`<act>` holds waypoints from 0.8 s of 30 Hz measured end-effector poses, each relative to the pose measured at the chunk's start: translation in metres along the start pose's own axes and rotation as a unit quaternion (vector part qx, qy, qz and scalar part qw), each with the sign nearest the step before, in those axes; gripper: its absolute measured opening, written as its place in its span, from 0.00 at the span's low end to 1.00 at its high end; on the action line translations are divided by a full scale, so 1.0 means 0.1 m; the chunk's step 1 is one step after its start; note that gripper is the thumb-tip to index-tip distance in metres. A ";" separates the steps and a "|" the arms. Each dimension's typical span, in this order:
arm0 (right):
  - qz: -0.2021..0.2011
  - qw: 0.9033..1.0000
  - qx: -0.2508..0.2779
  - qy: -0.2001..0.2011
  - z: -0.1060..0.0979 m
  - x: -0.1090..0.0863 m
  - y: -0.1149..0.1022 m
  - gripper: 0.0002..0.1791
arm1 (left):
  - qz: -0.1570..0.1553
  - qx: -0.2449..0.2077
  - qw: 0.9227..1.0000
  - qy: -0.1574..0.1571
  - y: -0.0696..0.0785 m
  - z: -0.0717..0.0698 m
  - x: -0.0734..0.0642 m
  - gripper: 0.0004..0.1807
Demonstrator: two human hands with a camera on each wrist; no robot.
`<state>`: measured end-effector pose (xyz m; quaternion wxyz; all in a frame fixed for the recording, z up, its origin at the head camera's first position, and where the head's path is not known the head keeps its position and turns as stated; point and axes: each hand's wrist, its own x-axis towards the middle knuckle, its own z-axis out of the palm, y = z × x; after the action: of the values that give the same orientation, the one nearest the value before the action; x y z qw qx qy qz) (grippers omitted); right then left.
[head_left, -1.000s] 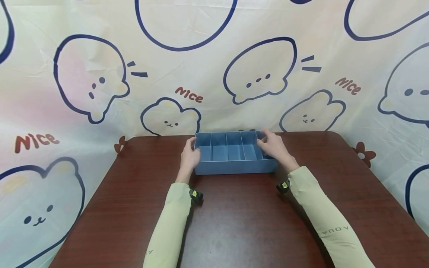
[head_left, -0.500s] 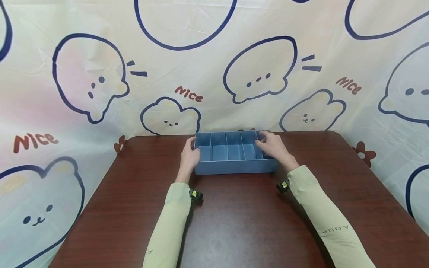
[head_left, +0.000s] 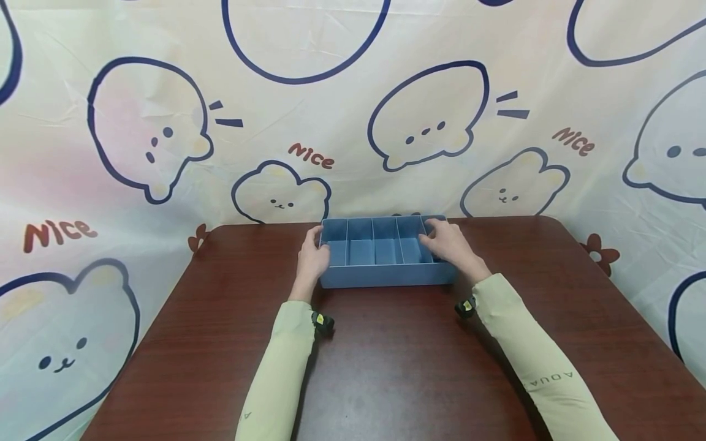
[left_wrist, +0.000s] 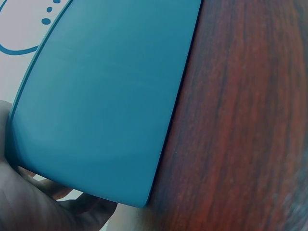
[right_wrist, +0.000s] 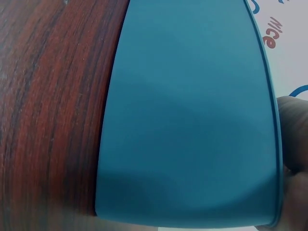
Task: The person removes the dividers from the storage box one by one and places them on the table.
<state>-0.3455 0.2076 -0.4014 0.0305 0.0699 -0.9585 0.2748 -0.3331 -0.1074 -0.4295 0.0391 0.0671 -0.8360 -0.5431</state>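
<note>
A blue divided box (head_left: 386,275) with a row of open compartments stands near the back of the table. My left hand (head_left: 312,260) grips its left end, thumb over the rim and fingers along the outside. In the left wrist view the fingers (left_wrist: 91,209) wrap around the end of the box's plain front wall (left_wrist: 106,106). At the other end my right hand (head_left: 451,244) holds the box, with thumb and index finger over the rightmost compartments. In the right wrist view part of that hand (right_wrist: 296,139) shows beyond the rim. Its remaining fingers are mostly hidden.
The box sits on a dark red-brown wooden table (head_left: 380,361) with rounded back corners. Right behind the table's back edge hangs a pale cloth (head_left: 342,116) printed with cartoon animals. Each wrist carries a small black camera, such as the left wrist camera (head_left: 323,323).
My right hand's thumb and index finger have shifted slightly inward over the box, uncovering its far right corner. The left hand and the box stay in place.
</note>
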 end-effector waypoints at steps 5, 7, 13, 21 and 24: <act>-0.004 1.000 -0.010 0.003 0.02 0.01 0.01 0.31 | 0.000 0.001 1.000 -0.001 0.00 0.00 0.00 0.28; -0.007 1.000 -0.016 0.004 0.02 0.01 0.01 0.31 | 0.000 0.002 1.000 -0.002 0.00 0.00 0.01 0.28; -0.010 1.000 -0.029 0.000 0.03 0.02 -0.01 0.31 | -0.002 0.001 1.000 -0.002 0.00 -0.01 0.01 0.28; -0.024 0.999 -0.048 -0.002 0.02 0.00 -0.04 0.30 | -0.005 0.000 1.000 -0.003 0.00 0.00 0.01 0.28; -0.025 0.998 -0.051 -0.003 0.02 0.00 -0.04 0.30 | -0.006 0.000 1.000 -0.002 0.00 0.00 0.01 0.28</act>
<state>-0.3445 0.2028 -0.4009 0.0385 0.0930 -0.9693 0.2245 -0.3338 -0.1076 -0.4291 0.0342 0.0706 -0.8356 -0.5438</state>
